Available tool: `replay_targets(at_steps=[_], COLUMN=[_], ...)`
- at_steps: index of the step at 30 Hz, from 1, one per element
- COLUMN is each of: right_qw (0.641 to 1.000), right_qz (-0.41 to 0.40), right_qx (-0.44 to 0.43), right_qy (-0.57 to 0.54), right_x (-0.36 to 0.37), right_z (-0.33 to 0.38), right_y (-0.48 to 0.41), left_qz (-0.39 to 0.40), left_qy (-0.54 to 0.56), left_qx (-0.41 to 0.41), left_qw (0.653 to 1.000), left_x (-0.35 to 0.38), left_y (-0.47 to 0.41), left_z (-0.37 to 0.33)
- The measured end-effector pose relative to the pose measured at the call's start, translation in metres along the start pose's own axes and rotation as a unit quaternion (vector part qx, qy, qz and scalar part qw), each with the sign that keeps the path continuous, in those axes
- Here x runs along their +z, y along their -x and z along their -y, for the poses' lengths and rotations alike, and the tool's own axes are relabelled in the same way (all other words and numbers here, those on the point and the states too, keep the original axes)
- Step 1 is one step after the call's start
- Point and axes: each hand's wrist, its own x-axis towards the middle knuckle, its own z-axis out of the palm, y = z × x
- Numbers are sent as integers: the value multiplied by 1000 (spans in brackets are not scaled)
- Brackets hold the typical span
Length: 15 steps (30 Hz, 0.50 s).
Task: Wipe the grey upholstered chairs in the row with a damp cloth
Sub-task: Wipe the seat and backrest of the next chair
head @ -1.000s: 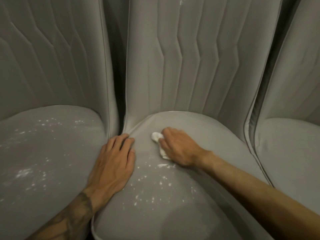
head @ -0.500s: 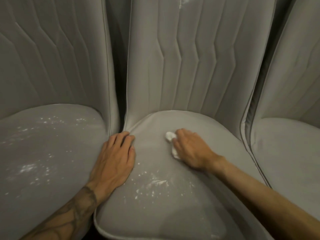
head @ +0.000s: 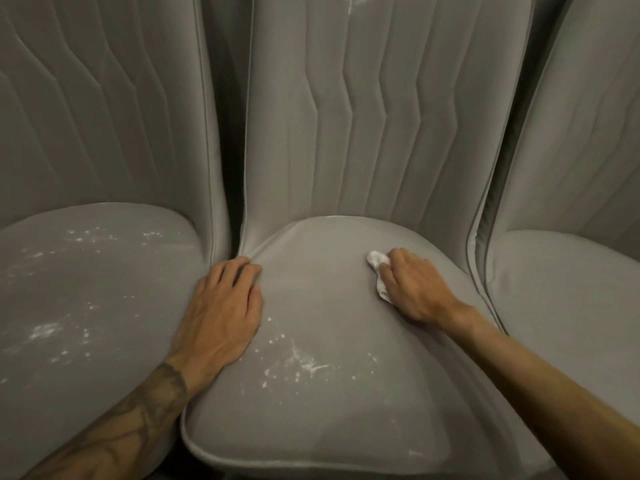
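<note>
The left chair (head: 86,306) has a seat dusted with white specks (head: 45,330). The left hand (head: 221,313) lies flat, fingers straight, on the left edge of the middle chair (head: 329,427), whose front also shows specks. Toward its back right, the right hand (head: 415,289) curls its fingers around a white cloth (head: 375,260), pressed to the seat. The right chair (head: 571,289) stands just beside.

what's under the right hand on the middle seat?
A white cloth, bunched, showing past the fingers of the right hand. The rest of it and the seat beneath are covered.

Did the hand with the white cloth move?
Yes. The right hand slid the cloth rightward across the middle seat, toward the right chair.
</note>
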Motion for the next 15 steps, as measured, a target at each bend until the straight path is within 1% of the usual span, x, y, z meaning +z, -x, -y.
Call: replay_targets(at_steps=[1,2,4,6,8,10,12,14,15], right_qw=[1000,1000,995,985,979,984,993,999,1000], right_qz=[-8,-19,-34,-9,15,23,28,13,-2], right_qx=[5,-9,-69,-140,-189,-166,-103,-39,-27], right_qy=[3,-4,-66,-97,-78,-60,-42,-13,-3], right_x=[2,5,14,20,18,10,0,-3,-2], right_z=[2,13,53,90,99,82,54,35,38], right_y=[3,9,30,55,64,58,48,45,48], left_qz=[3,4,6,7,7,10,10,6,4], left_qy=[0,1,4,7,6,6,8,10,11], left_qx=[-1,-1,-3,-5,-5,-2,-1,1,1], left_qw=[1000,1000,1000,1000,1000,1000,1000,1000,1000], left_x=[0,0,0,-1,-3,-4,-4,-4,-3], left_y=[0,-1,-1,-1,0,0,0,0,-1], left_z=[0,0,0,-2,-3,-3,-3,-4,-4])
